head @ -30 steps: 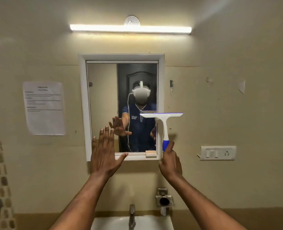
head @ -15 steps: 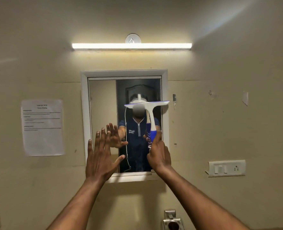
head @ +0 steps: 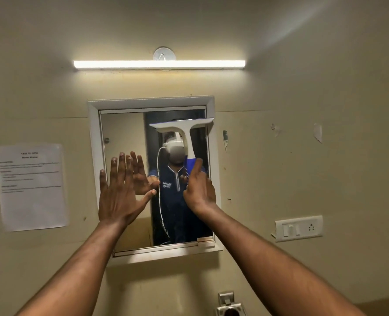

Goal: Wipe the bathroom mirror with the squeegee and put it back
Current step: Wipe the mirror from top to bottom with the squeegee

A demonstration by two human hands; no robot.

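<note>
Beige bathroom wall, lit tube light (head: 159, 64) above a white-framed mirror (head: 125, 133). Squeegee (head: 184, 133) held upright near the top right of the glass; blade level, its right end at the inner frame edge. Right hand (head: 199, 187) wraps the blue handle, forefinger up the shaft. Left hand (head: 120, 192) spread flat, fingers apart, at the mirror's left edge, holding nothing; contact with the glass cannot be told.

Risks, judged: blade end catching the frame would lift the rubber and leave a streak; uneven pressure from a one-handed grip may skip; the left palm could smear glass.
</note>
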